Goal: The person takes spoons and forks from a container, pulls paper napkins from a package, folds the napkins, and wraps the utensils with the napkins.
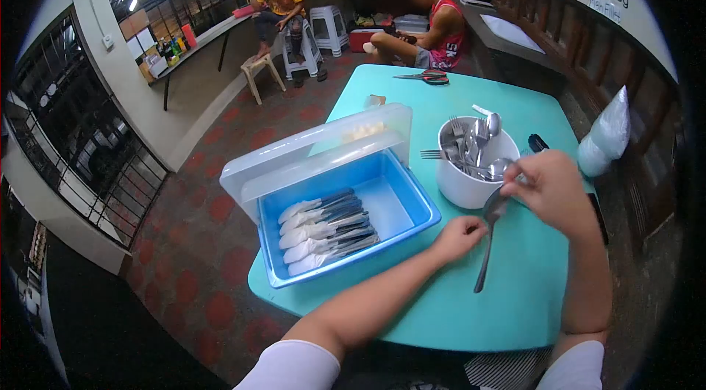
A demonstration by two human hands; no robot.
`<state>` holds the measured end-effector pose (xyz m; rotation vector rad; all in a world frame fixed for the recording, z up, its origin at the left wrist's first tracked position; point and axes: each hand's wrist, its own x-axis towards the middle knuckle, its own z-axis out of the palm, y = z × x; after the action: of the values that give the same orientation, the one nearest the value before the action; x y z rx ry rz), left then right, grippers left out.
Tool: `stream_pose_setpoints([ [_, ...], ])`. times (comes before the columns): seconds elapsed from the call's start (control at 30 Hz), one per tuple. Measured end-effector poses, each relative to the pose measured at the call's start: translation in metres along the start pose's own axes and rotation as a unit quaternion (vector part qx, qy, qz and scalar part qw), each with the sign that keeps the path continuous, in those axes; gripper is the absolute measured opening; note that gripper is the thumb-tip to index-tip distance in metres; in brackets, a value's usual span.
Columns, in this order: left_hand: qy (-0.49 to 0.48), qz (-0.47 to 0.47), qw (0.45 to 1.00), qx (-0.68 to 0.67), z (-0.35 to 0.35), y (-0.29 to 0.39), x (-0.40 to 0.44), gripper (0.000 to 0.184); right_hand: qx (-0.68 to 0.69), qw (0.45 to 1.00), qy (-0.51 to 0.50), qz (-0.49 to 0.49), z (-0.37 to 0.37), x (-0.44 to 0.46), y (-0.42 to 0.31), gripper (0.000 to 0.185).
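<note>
My left hand (463, 235) is closed, its fingertips on a metal spoon (485, 254) whose handle points down toward me over the table. Just above it, my right hand (543, 188) is pinched by the spoon's bowl, near the bucket's rim. Whether something lies between its fingertips is hidden. A white bucket (460, 191) holds several loose forks (457, 129) and spoons (493, 123). To its left stands a blue container (423, 217) with its clear lid (316, 151) raised. Inside lie several cutlery sets (323, 232) in a row, their ends wrapped in white.
Scissors (430, 77) with red and black handles lie on the far side of the turquoise table (412, 309). A clear plastic roll (604, 136) stands at the right edge. Two people sit beyond, one on a white stool (298, 51). A wooden stool (262, 70) stands nearby.
</note>
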<state>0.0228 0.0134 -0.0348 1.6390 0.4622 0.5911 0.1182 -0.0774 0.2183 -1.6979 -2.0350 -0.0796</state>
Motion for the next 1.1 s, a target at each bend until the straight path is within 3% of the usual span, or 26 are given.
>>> stream_pose_setpoints([
  [0.07,-0.02,-0.029,0.98,-0.197,-0.003,0.004,-0.001,0.024,0.016,1.0,-0.008,0.007,0.019,-0.016,-0.002,0.018],
  [0.1,-0.016,-0.053,0.968,-0.243,-0.001,0.003,0.001,0.042,0.016,1.0,-0.007,0.015,0.026,-0.024,0.0,0.018],
  [0.2,-0.081,-0.013,0.89,-0.448,0.006,0.057,-0.024,0.06,0.004,0.997,-0.037,0.064,0.038,-0.042,-0.005,0.018],
  [0.3,-0.126,-0.033,0.854,-0.503,0.008,0.088,-0.043,0.067,-0.014,0.994,-0.068,0.089,0.05,-0.054,-0.004,0.016],
  [0.47,-0.145,-0.119,0.867,-0.462,0.005,0.077,-0.043,0.057,0.071,0.988,-0.016,0.139,0.079,-0.068,-0.001,0.016],
  [0.57,-0.038,-0.135,0.898,-0.416,0.005,0.073,-0.04,0.048,0.097,0.972,0.025,0.212,0.088,-0.071,-0.002,0.029],
  [0.67,0.086,-0.1,0.914,-0.383,0.0,0.058,-0.036,0.041,0.1,0.975,0.1,0.175,0.091,-0.083,0.003,0.042],
  [0.8,0.191,-0.069,0.886,-0.418,0.008,0.06,-0.031,0.04,0.186,0.97,0.082,0.133,0.093,-0.091,0.007,0.04],
  [1.1,0.261,0.01,0.881,-0.395,0.014,0.055,-0.035,0.043,0.107,0.985,0.062,0.124,0.126,-0.095,-0.011,0.035],
])
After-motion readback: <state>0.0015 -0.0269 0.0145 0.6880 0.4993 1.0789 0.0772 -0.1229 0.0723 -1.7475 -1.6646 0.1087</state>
